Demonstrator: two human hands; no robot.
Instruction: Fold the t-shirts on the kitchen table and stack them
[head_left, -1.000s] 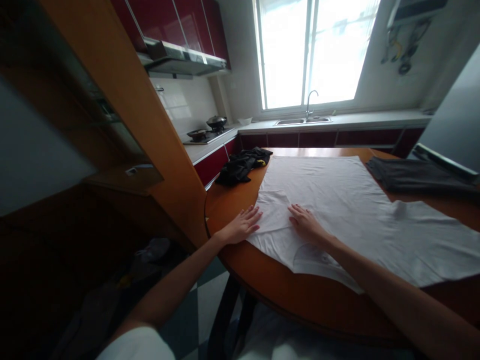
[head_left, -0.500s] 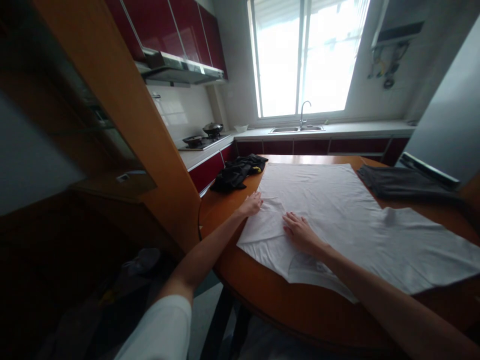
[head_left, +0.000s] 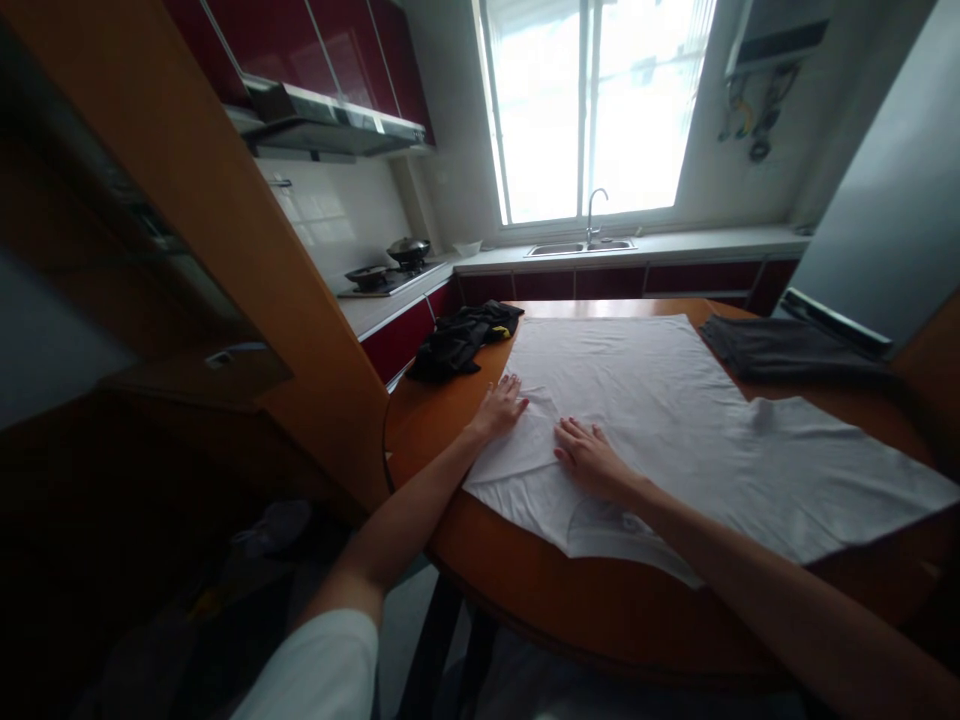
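Observation:
A white T-shirt (head_left: 637, 390) lies spread over the round wooden table (head_left: 517, 585), its neckline toward me and one sleeve reaching far right. My left hand (head_left: 501, 408) rests on the shirt's left edge near the sleeve, fingers stretched out. Just right of it, my right hand (head_left: 589, 455) lies flat on the cloth above the collar, fingers extended. Neither hand grips the fabric. Small wrinkles run through the sleeve between the two hands. My right forearm covers part of the neckline.
A crumpled black garment (head_left: 461, 340) sits at the table's far left edge. Folded dark grey cloth (head_left: 787, 348) lies at the far right. A wooden cabinet frame (head_left: 300, 350) stands close on the left. Beyond are a stove (head_left: 390, 280) with pans and a sink (head_left: 581, 248).
My left hand has moved away from me along the shirt's left edge, from the sleeve's end up to its side. My right hand stays on the cloth. The view has shifted slightly.

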